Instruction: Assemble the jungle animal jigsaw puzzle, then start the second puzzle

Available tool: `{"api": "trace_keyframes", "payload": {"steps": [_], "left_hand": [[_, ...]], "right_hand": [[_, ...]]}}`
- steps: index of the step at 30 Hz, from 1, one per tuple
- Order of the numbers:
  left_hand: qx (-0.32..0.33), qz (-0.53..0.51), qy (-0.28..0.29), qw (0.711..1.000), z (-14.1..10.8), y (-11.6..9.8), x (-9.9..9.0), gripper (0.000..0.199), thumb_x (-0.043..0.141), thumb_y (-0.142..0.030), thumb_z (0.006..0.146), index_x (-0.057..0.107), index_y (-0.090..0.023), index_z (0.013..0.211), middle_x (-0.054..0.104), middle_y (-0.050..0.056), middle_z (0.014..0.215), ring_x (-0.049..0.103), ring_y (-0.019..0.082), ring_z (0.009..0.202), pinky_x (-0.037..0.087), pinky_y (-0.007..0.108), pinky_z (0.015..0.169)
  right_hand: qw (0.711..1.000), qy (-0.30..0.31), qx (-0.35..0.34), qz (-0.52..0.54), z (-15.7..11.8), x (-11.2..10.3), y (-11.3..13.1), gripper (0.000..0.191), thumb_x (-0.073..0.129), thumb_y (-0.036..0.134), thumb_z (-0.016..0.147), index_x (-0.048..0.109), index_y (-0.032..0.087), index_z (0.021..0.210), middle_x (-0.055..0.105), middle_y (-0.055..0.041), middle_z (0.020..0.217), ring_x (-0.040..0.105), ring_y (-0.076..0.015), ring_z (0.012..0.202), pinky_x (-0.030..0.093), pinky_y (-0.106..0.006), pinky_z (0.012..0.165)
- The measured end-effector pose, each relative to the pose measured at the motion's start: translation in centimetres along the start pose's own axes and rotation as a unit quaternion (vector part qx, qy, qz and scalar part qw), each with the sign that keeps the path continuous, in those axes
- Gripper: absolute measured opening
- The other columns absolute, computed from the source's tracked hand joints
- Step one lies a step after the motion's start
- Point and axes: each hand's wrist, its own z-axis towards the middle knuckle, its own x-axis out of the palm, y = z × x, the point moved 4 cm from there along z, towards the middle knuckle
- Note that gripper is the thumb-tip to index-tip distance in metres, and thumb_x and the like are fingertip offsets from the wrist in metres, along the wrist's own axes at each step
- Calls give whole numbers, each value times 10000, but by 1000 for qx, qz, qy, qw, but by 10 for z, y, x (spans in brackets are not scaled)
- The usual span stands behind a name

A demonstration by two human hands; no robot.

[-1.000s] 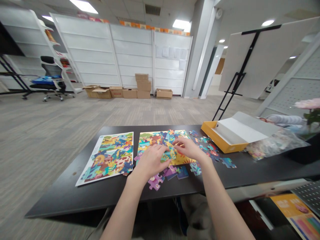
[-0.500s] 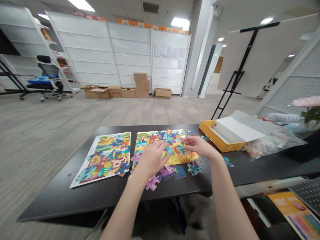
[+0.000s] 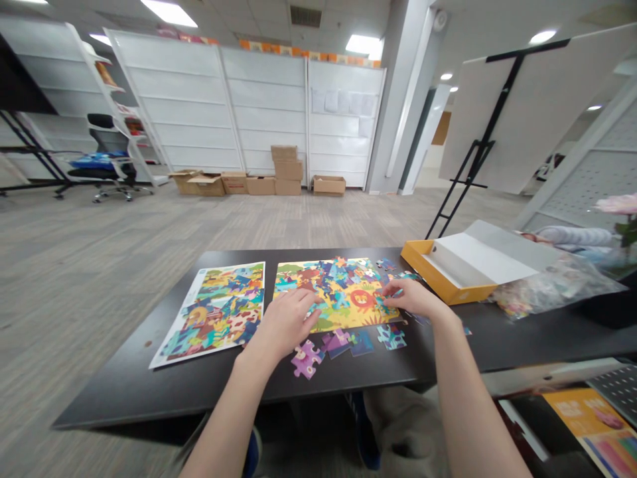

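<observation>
A colourful jigsaw puzzle (image 3: 343, 318) with a lion on yellow ground lies on the dark table in front of me. My left hand (image 3: 291, 318) rests over its left part, fingers stretched out and holding nothing. At the puzzle's right edge, my right hand (image 3: 411, 297) has its thumb and fingers bent together around what looks like a small teal puzzle piece, mostly covered. Below the puzzle lie loose pieces: a purple one (image 3: 306, 360), a dark blue one (image 3: 362, 342) and a teal patterned one (image 3: 392, 336). Left of it lies a printed picture sheet (image 3: 174, 348).
An open yellow box (image 3: 448, 292) with a white inside stands at the table's right, beside a clear plastic bag (image 3: 552, 289). More loose pieces (image 3: 385, 264) lie near the box. Beyond the table are a black easel (image 3: 478, 156) and cardboard boxes (image 3: 286, 171).
My left hand has moved left and down off the puzzle's middle. My right hand has shifted right, its fingers drawn closer together, so the lion now shows. The view has turned slightly left.
</observation>
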Motion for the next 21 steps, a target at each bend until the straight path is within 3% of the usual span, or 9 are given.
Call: {"api": "trace_keyframes", "payload": {"steps": [7,13,17,21], "left_hand": [[-2,5,-6,1000,-1,0,-4,168,555,-253,977,668,-206,1092,737,92,1149,686,268,1100,535,411,955],[-19,-4,1,1000,-1,8,-11,187,534,-278,988,685,-206,1073,747,82,1127,693,257,1067,525,400,950],[-133,13,-38,990,-15,46,-35,247,502,-326,980,705,-208,1059,755,79,1130,695,265,1079,524,377,941],[-276,53,-66,958,-42,89,-61,337,458,-407,972,712,-223,1096,745,66,1202,677,288,1145,517,376,954]], "right_hand": [[1000,8,0,-16,-2,0,2,120,761,270,714,770,190,803,782,-73,886,702,-235,817,542,-321,756],[998,7,-30,-54,-4,6,22,329,839,287,632,799,212,950,780,-72,982,691,-259,886,526,-321,770],[996,37,-24,-80,-4,14,31,328,805,215,606,792,196,934,762,-75,955,686,-265,888,516,-319,767],[995,55,-29,-72,-5,14,29,262,732,155,611,765,192,868,751,-43,875,663,-223,812,493,-285,709]]}}
